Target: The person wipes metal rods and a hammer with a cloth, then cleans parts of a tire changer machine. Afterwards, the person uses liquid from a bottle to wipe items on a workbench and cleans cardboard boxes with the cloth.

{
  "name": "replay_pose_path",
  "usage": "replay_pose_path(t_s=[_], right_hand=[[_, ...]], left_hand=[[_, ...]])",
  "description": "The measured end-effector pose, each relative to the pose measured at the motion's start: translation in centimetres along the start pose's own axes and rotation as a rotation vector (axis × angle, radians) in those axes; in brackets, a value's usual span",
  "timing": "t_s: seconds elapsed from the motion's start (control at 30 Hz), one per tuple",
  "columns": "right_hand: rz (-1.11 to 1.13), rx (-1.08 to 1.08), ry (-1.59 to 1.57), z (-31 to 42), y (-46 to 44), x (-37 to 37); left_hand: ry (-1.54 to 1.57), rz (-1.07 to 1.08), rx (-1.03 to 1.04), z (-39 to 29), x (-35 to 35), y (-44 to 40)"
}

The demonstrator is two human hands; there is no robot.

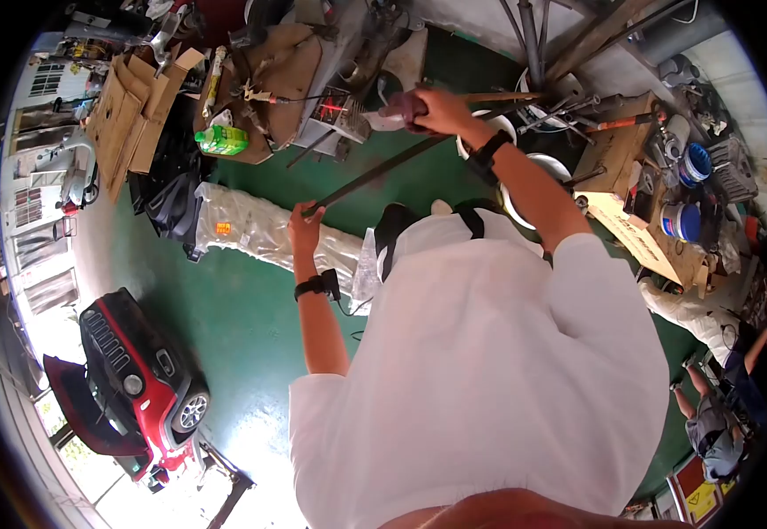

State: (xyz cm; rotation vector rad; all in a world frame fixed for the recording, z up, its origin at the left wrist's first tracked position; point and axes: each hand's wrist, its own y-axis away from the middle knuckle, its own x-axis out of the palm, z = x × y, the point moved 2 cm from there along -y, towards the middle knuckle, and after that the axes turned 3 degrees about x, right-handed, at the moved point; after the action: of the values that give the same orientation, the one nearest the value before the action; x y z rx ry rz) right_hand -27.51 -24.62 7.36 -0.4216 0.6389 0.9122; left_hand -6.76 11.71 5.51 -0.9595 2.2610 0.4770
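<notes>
My left hand is closed round the lower left end of a long dark bar. The bar slants up to the right across the green floor. Near its upper end, my right hand is closed on a dark reddish cloth, which hides whatever lies under it. Beside the cloth stands a small metal box-shaped device with a red glow on its front. Black bands circle both my wrists.
A plastic-wrapped long part lies on the floor beyond my left hand. A green bottle and cardboard are at upper left, a red car at lower left. White buckets stand by my right arm. People are at far right.
</notes>
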Motion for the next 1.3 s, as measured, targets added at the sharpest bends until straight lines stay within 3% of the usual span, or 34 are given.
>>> replay_pose_path(t_s=[0.17,0.3,0.37,0.53,0.7,0.83,0.97,1.17,1.3], right_hand=[[0.037,0.197,0.198,-12.3,0.8,1.2],[-0.057,0.282,0.231,-14.7,0.6,2.6],[-0.012,0.296,0.312,-12.1,-0.1,2.7],[-0.098,0.042,0.014,-3.3,-0.1,2.4],[-0.070,0.048,-0.087,3.2,-0.5,2.5],[-0.114,0.069,-0.018,0.4,-0.3,2.9],[-0.047,0.293,0.061,-4.7,0.5,3.0],[-0.236,0.484,0.112,-7.7,2.5,5.0],[-0.300,0.463,0.130,-9.3,4.3,6.2]], left_hand=[[0.017,0.051,0.074,0.7,0.3,-0.2],[0.014,0.023,0.007,0.8,0.5,0.1],[-0.010,0.020,0.015,1.3,0.5,0.0],[0.060,0.057,-0.012,1.2,0.4,0.0],[0.096,0.071,0.015,1.2,0.1,0.0],[0.122,0.127,0.070,0.7,-0.3,-0.5],[0.227,0.229,0.019,2.0,-0.1,-1.1],[0.311,0.285,-0.060,3.4,-0.1,-1.7],[0.306,0.327,-0.078,3.1,-0.8,-2.4]])
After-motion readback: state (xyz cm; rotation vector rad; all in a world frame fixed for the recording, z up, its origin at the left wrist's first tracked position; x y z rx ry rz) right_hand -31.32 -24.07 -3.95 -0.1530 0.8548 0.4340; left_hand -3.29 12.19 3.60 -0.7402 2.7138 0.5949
